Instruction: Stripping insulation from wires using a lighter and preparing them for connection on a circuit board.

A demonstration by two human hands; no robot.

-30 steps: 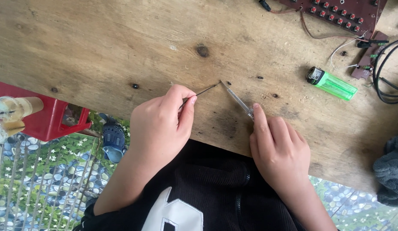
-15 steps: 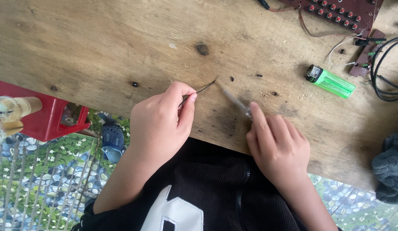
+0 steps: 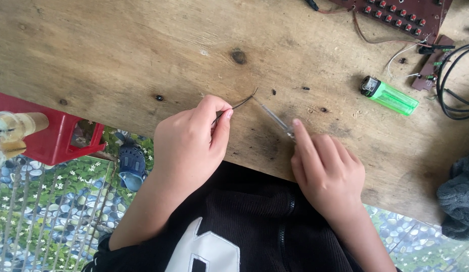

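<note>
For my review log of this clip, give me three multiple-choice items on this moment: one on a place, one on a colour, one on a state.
1. Where does the translucent green plastic lighter lie on the worn wooden table?
A. right of both hands
B. between the hands
C. under the left hand

2. What colour is the plastic stool beside the table's edge?
A. blue
B. red
C. yellow

3. How does the left hand hold the thin dark wire?
A. lying flat on it
B. not touching it
C. pinched in its fingers

Answers: 1 A, the lighter lies further right than the right hand. 2 B, its top and sides are red. 3 C, the wire runs out from between the pinched thumb and forefinger, while the right hand holds a slim clear-handled tool.
</note>
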